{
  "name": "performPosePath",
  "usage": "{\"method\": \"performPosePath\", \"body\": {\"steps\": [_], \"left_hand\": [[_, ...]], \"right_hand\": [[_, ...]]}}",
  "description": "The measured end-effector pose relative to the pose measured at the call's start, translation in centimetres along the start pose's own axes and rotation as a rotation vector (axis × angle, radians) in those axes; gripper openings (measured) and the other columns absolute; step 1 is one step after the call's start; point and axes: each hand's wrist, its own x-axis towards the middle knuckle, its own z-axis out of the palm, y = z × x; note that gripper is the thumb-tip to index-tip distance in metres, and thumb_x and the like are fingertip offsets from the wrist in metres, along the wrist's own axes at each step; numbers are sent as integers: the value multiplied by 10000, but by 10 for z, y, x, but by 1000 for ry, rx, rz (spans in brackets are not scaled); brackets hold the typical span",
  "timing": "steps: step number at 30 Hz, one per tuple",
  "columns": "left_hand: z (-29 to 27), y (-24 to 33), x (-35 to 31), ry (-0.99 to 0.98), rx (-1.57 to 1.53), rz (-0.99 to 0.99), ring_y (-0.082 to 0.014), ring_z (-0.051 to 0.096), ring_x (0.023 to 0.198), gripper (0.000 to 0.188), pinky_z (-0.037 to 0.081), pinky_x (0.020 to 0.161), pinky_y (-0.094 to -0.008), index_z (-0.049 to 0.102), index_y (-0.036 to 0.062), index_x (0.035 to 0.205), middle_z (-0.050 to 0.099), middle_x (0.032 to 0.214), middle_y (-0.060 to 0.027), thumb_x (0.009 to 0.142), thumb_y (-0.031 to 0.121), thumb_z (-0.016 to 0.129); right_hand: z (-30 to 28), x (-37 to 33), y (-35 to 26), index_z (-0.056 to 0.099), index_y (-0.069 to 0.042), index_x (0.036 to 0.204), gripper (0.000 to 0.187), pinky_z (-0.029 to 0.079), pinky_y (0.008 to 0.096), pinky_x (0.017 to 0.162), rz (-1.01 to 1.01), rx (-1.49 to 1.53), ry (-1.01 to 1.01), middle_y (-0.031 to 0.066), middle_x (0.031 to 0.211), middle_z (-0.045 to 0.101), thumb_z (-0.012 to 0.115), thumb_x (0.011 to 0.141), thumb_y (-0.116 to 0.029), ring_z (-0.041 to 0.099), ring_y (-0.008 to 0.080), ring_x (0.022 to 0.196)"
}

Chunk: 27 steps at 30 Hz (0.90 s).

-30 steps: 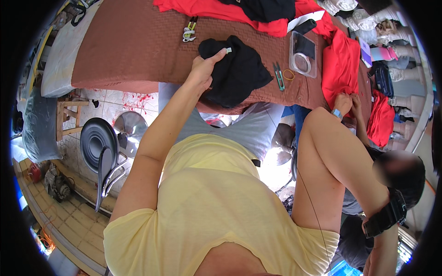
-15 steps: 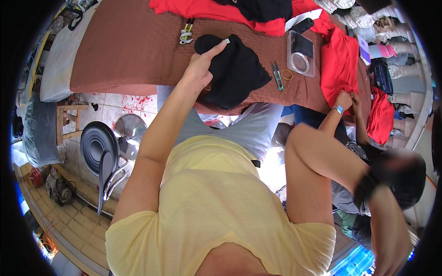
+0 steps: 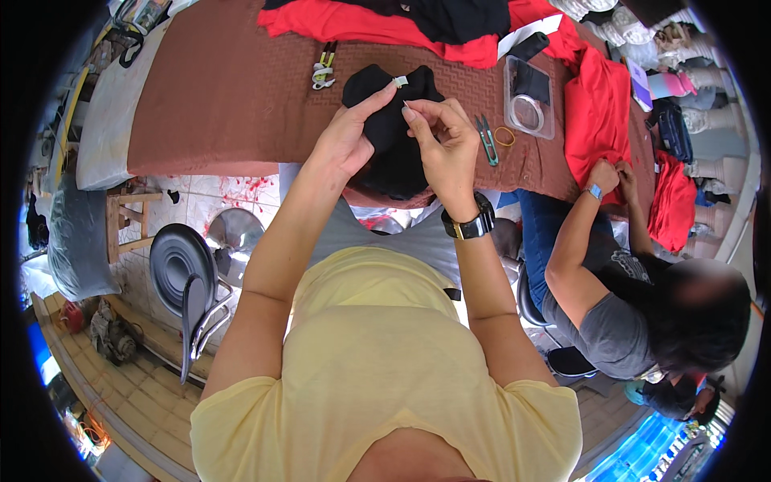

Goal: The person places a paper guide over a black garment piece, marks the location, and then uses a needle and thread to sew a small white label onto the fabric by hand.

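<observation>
A piece of black fabric (image 3: 395, 153) hangs over the near edge of the brown-covered table. My left hand (image 3: 349, 138) grips its left side, with the thumb on top beside a small white label (image 3: 401, 81). Just right of the label, my right hand (image 3: 446, 140) is closed in a pinch over the fabric. Whatever sits between those fingertips is too small to make out. A black watch is on my right wrist. Nearest to my right hand lie green-handled thread snips (image 3: 487, 140) and a yellow ring (image 3: 504, 136).
A clear plastic box (image 3: 529, 96) stands to the right on the brown table cover (image 3: 217, 88). Yellow-and-black cutters (image 3: 324, 66) lie farther left. Red fabric (image 3: 596, 120) runs along the back and right, where a co-worker's hands (image 3: 608, 178) hold it. A black chair (image 3: 185, 265) stands at left.
My right hand has come in from the far lower right to the black fabric, fingers now pinched by the label. The fabric's right side is drawn in. My left hand keeps its grip.
</observation>
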Motion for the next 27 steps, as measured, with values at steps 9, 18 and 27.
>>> {"method": "performPosePath", "body": {"steps": [9,18,27], "left_hand": [[2,-2,1,22,-21,18,-190,690,1092,317,565,977,-337,634,24,1211,694,1172,-101,946,159,743],[2,-3,0,26,-9,53,-174,685,1090,318,558,972,-328,640,30,1215,695,1171,-78,937,141,746],[8,-3,-2,52,12,65,-160,689,1065,301,566,945,-312,653,41,1197,699,1155,-65,926,125,754]], "right_hand": [[4,6,4,770,-19,979,120,437,264,590,-97,-72,98,43,732,554,771,859,-20,562,109,638],[4,6,-1,774,-20,977,127,435,266,577,-138,-135,106,48,732,561,776,850,-16,581,113,648],[2,7,-1,776,-21,965,120,429,270,567,-141,-146,114,50,727,567,778,846,-14,569,116,631]]}}
